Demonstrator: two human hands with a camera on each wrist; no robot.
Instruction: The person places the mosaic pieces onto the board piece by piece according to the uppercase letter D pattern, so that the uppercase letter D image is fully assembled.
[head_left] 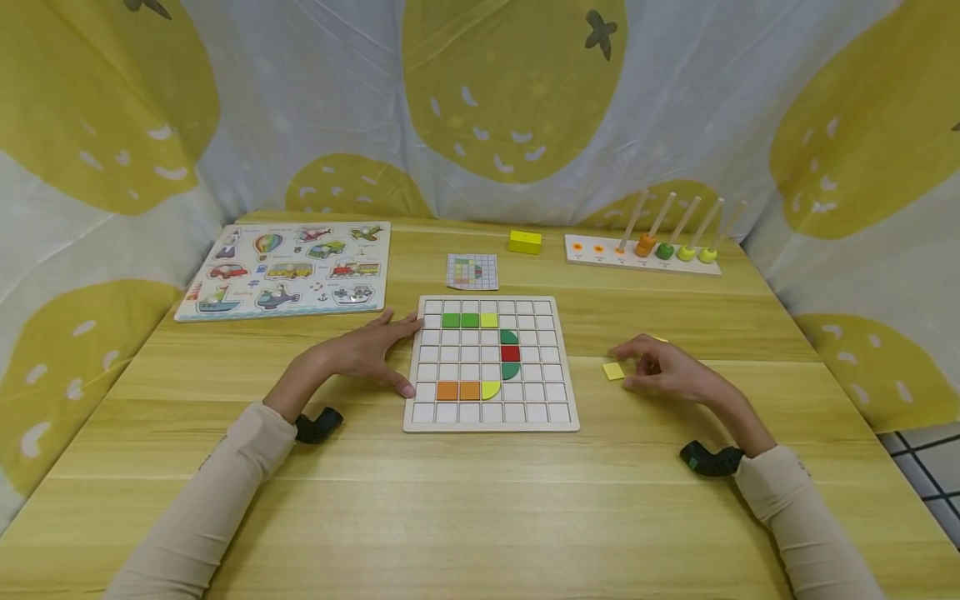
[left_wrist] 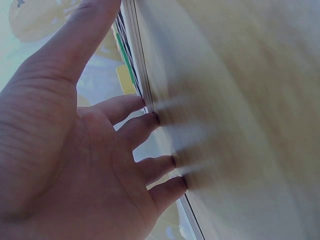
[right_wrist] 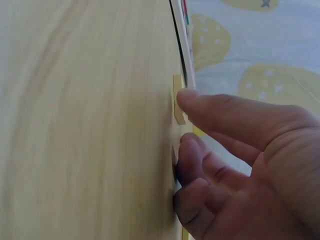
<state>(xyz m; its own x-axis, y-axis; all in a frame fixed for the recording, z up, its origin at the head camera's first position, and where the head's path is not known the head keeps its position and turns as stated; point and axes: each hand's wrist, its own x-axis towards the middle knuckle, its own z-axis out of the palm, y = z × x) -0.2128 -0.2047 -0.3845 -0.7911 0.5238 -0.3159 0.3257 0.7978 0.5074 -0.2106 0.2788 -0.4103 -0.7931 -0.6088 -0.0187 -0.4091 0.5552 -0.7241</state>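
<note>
Right wrist view: my right grip has its thumb on a yellow tile—pinched or not, I cannot tell; the head view shows my knuckles partly hiding another yellow piece. Leftward, my released left grip touches the grid board; beyond my right—the peg stand.

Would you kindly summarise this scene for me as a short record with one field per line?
Left hand: rests against the grid board's left edge
Right hand: at a yellow tile right of the board; grip unclear
Board: nine tiles, green, yellow, red and orange
Beyond board: pattern card, yellow block
Back left: picture puzzle
Back right: peg rack with beads
</note>
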